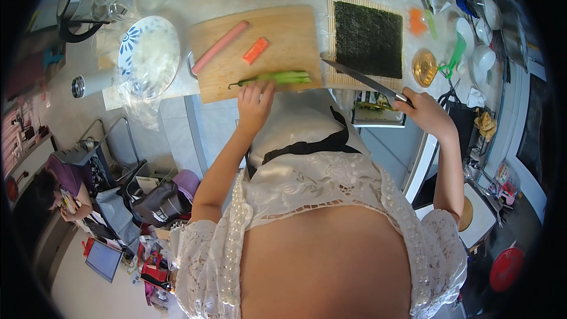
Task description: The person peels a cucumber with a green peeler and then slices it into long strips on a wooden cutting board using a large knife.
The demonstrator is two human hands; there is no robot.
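My left hand (256, 102) rests its fingers on a green vegetable (290, 77) that has a thin dark stem and lies along the near edge of the wooden cutting board (288, 26). A pink sausage (220, 47) and a red-orange crab stick (255, 51) lie farther up the board. My right hand (421, 108) grips the handle of a kitchen knife (361, 77), its blade pointing left over the near edge of a nori sheet (368, 37). The nori lies on a bamboo rolling mat (331, 13), right of the board.
At left stand a blue-patterned plate of white rice (153, 57), partly under plastic film, a white flask (93, 84) and a kettle (73, 4). Rightward are a gold-coloured dish (424, 68), green scissors (455, 55) and bowls. Below the counter, an open drawer (378, 119) holds greens. Another person sits far left.
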